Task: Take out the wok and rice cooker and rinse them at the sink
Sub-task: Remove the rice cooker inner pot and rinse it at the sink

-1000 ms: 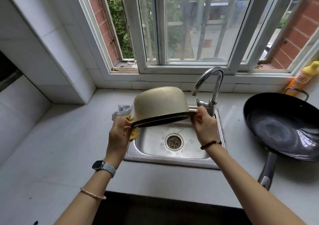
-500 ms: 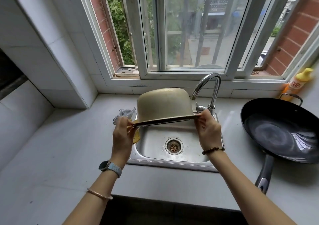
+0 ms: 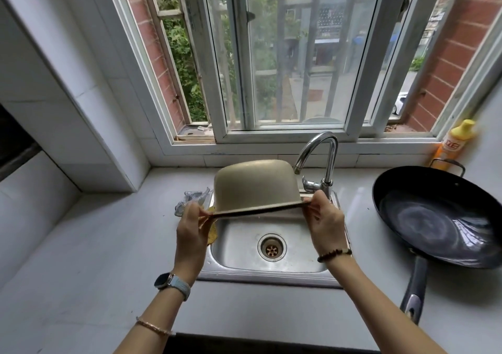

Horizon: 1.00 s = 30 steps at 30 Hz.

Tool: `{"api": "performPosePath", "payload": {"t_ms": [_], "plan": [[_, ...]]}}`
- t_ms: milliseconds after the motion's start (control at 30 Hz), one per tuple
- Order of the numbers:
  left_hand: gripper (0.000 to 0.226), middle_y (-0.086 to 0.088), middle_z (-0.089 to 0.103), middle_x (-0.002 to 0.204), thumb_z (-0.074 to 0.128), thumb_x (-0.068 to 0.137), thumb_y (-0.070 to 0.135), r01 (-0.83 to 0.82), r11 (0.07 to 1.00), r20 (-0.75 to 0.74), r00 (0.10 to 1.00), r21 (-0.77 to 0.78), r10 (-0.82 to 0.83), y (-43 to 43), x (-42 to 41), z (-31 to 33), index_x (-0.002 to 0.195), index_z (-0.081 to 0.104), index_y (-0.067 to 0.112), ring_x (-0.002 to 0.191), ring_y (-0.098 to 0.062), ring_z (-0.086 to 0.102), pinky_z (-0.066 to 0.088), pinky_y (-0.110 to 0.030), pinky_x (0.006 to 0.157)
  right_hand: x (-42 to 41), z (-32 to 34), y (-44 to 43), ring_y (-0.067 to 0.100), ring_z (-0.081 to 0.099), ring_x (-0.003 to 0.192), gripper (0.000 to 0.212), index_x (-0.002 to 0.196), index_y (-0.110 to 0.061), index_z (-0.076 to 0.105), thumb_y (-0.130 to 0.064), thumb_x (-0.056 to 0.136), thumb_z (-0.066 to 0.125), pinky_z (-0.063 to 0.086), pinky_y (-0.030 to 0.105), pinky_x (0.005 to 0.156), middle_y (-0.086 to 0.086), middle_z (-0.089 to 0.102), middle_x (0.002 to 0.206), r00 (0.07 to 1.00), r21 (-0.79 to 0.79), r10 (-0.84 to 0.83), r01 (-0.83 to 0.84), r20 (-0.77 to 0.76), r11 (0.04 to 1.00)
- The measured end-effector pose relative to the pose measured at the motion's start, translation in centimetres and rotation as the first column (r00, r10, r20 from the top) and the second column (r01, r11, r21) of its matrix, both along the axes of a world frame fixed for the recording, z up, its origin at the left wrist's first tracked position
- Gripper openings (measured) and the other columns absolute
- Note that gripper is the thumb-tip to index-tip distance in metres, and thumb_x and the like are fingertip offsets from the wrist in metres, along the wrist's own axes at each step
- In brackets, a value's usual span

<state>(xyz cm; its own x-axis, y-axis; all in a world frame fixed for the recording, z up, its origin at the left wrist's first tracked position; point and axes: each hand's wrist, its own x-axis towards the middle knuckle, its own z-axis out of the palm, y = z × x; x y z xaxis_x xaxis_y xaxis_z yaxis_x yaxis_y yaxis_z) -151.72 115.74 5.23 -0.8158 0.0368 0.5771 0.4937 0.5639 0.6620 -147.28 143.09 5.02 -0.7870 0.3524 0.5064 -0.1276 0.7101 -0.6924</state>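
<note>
1. I am holding the round beige metal rice cooker pot (image 3: 255,187) upside down, with its open mouth facing down over the shiny steel sink (image 3: 239,247).
2. My left hand (image 3: 191,234) is pinching the pot's thin rim on the left side, with the thumb and fingers squeezing the edge.
3. My right hand (image 3: 324,224) is pinching the rim on the right side in the same way.
4. The pot is hanging in the air above the sink bowl and tipping a little, so the right side of the rim is sitting higher.
5. The top of the pot is just beside the spout of the curved silver tap (image 3: 323,149).
6. The big round black wok with a long dark handle (image 3: 434,217) is lying on the pale counter (image 3: 81,245) to the right of the sink, apart from my hands, with its handle pointing back toward me.
7. A tall yellow bottle (image 3: 453,144) is standing behind the wok, near the window.
8. A yellow cloth (image 3: 213,235) is lying at the sink's left edge, partly hiding behind my left hand.
9. A crumpled pale thing (image 3: 190,198) is lying next to the cloth, and I cannot tell what it is.
10. I am wearing a watch with a light blue strap (image 3: 173,284) on my left wrist and a dark bead band (image 3: 334,254) on my right wrist.
</note>
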Motion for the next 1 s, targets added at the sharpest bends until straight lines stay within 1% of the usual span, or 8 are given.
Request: {"api": "performPosePath", "payload": {"t_ms": [133, 233, 300, 400, 633, 767, 900, 1000], "plan": [[0.036, -0.005, 0.050, 0.080, 0.070, 0.085, 0.009, -0.033, 0.999, 0.074, 0.997, 0.000, 0.032, -0.1, -0.4, -0.7, 0.081, 0.038, 0.025, 0.069, -0.025, 0.053, 0.046, -0.030, 0.059, -0.4, 0.1, 0.1, 0.019, 0.059, 0.064, 0.023, 0.079, -0.020, 0.046, -0.018, 0.086, 0.068, 0.041, 0.026, 0.057, 0.003, 0.063, 0.067, 0.997, -0.027, 0.023, -0.021, 0.076, 0.999], [0.030, -0.003, 0.049, 0.081, 0.068, 0.087, 0.010, -0.027, 0.999, 0.048, 0.998, 0.026, 0.026, -0.1, 0.0, -1.0, 0.082, 0.042, 0.023, 0.070, -0.024, 0.052, 0.047, -0.035, 0.060, -0.3, -0.1, 0.0, 0.016, 0.058, 0.065, 0.020, 0.080, -0.016, 0.049, -0.012, 0.085, 0.068, 0.040, 0.022, 0.058, 0.000, 0.062, 0.067, 1.000, -0.018, 0.019, -0.019, 0.018, 1.000], [0.027, -0.004, 0.049, 0.081, 0.068, 0.086, 0.009, -0.017, 0.999, 0.046, 0.999, 0.027, 0.015, -0.1, 0.1, -0.8, 0.082, 0.044, 0.020, 0.071, -0.024, 0.052, 0.048, -0.032, 0.062, -0.4, -0.1, 0.1, 0.017, 0.056, 0.063, 0.021, 0.079, -0.014, 0.049, -0.011, 0.085, 0.068, 0.038, 0.023, 0.057, 0.000, 0.061, 0.066, 0.999, -0.019, 0.018, -0.018, 0.027, 1.000], [0.029, -0.003, 0.048, 0.079, 0.069, 0.085, 0.012, -0.026, 0.999, 0.095, 0.995, 0.029, 0.023, -0.2, 0.0, -0.8, 0.080, 0.041, 0.020, 0.069, -0.016, 0.049, 0.042, -0.017, 0.061, -0.6, -0.3, 0.1, 0.018, 0.057, 0.062, 0.021, 0.079, -0.013, 0.050, -0.013, 0.085, 0.069, 0.037, 0.021, 0.056, 0.001, 0.061, 0.065, 0.999, -0.025, 0.021, -0.020, 0.049, 0.999], [0.036, 0.002, 0.046, 0.080, 0.071, 0.082, 0.006, -0.043, 0.999, 0.025, 0.999, 0.014, 0.043, -0.5, 0.4, -0.7, 0.084, 0.040, 0.025, 0.068, -0.007, 0.041, 0.040, -0.012, 0.061, -0.4, -0.5, -0.4, 0.014, 0.056, 0.064, 0.017, 0.080, -0.010, 0.054, -0.013, 0.085, 0.069, 0.035, 0.015, 0.059, 0.001, 0.062, 0.069, 0.999, -0.024, 0.020, -0.020, 0.035, 1.000], [0.046, 0.001, 0.049, 0.084, 0.068, 0.083, 0.002, -0.044, 0.999, -0.006, 0.999, 0.024, 0.044, -1.2, 0.7, -0.6, 0.086, 0.039, 0.037, 0.074, -0.014, 0.054, 0.053, -0.029, 0.065, -0.3, -0.1, -1.1, 0.012, 0.057, 0.066, 0.015, 0.080, -0.007, 0.056, -0.011, 0.084, 0.070, 0.038, 0.009, 0.060, 0.000, 0.064, 0.071, 0.999, -0.012, 0.037, -0.037, 0.002, 0.999], [0.045, 0.000, 0.050, 0.084, 0.070, 0.082, 0.002, -0.034, 0.999, 0.008, 0.999, 0.029, 0.034, -1.8, 0.9, -0.3, 0.085, 0.040, 0.035, 0.074, -0.011, 0.053, 0.056, -0.034, 0.065, -0.6, -0.1, -1.8, 0.018, 0.062, 0.068, 0.015, 0.083, -0.009, 0.056, -0.013, 0.084, 0.071, 0.051, 0.033, 0.064, 0.002, 0.066, 0.071, 1.000, -0.017, 0.019, -0.019, -0.007, 1.000], [0.032, -0.003, 0.051, 0.083, 0.070, 0.082, 0.004, -0.018, 0.999, 0.038, 0.999, 0.047, 0.016, -2.7, 0.6, -0.4, 0.085, 0.045, 0.022, 0.074, -0.017, 0.056, 0.057, -0.044, 0.064, -0.6, 0.0, -2.3, 0.020, 0.061, 0.066, 0.018, 0.083, -0.013, 0.053, -0.020, 0.086, 0.069, 0.052, 0.039, 0.061, 0.002, 0.064, 0.069, 1.000, -0.029, -0.005, 0.006, 0.025, 1.000]]}}
